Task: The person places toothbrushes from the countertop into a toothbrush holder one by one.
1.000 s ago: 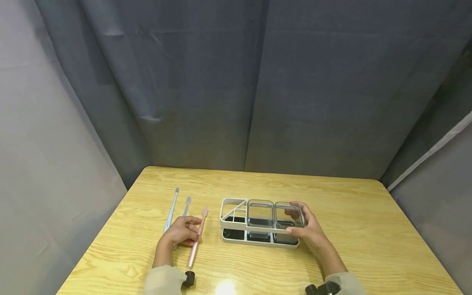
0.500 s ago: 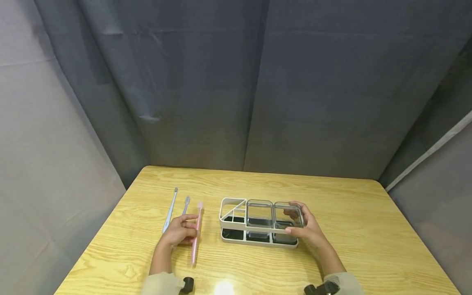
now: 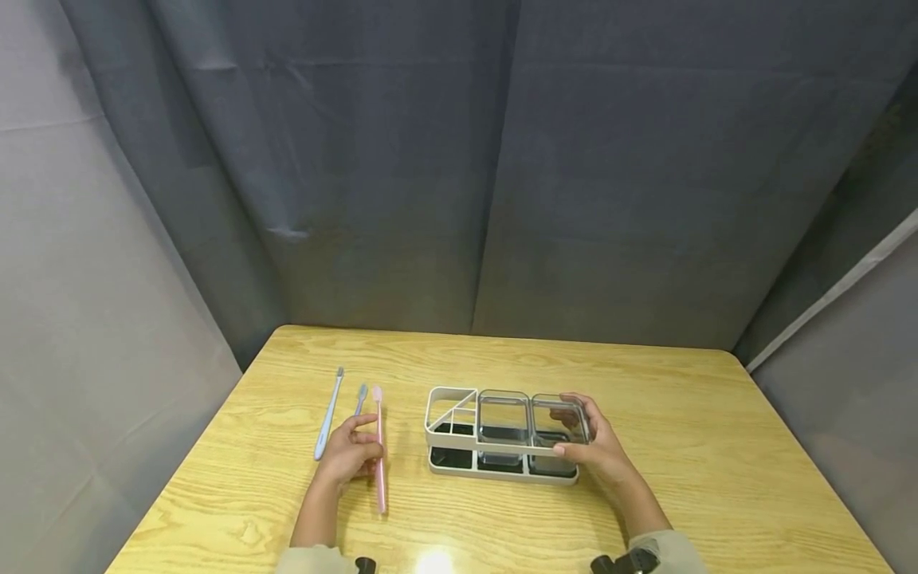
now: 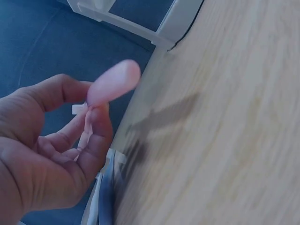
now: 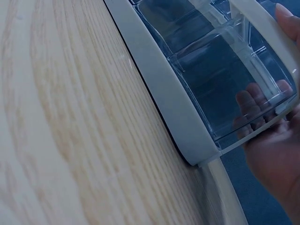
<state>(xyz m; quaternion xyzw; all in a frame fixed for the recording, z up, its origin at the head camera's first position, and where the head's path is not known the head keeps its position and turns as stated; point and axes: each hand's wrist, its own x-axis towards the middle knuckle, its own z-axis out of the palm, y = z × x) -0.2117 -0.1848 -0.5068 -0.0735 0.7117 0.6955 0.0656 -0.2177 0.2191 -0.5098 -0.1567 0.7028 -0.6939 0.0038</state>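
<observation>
My left hand (image 3: 347,458) pinches a pink toothbrush (image 3: 381,482) between thumb and fingers, bristle head pointing away from me. In the left wrist view the rounded handle end (image 4: 115,83) juts toward the camera, and its shadow falls on the table apart from it. A white toothbrush holder (image 3: 495,446) with divided slots stands in the middle, two clear cups (image 3: 504,393) set in its frame. My right hand (image 3: 604,448) grips the holder's right end, thumb in front and fingers behind. Through the clear cup wall those fingertips show in the right wrist view.
A light blue toothbrush (image 3: 329,420) lies left of my left hand. Another blue-grey toothbrush (image 3: 361,396) lies beside it, its lower part hidden by the hand. Wood-grain table (image 3: 681,414) surrounds the holder, with grey curtains (image 3: 387,199) behind.
My left hand has shifted slightly left with the pink toothbrush, which has turned from leaning right to nearly straight away from me. The right hand and holder look unchanged.
</observation>
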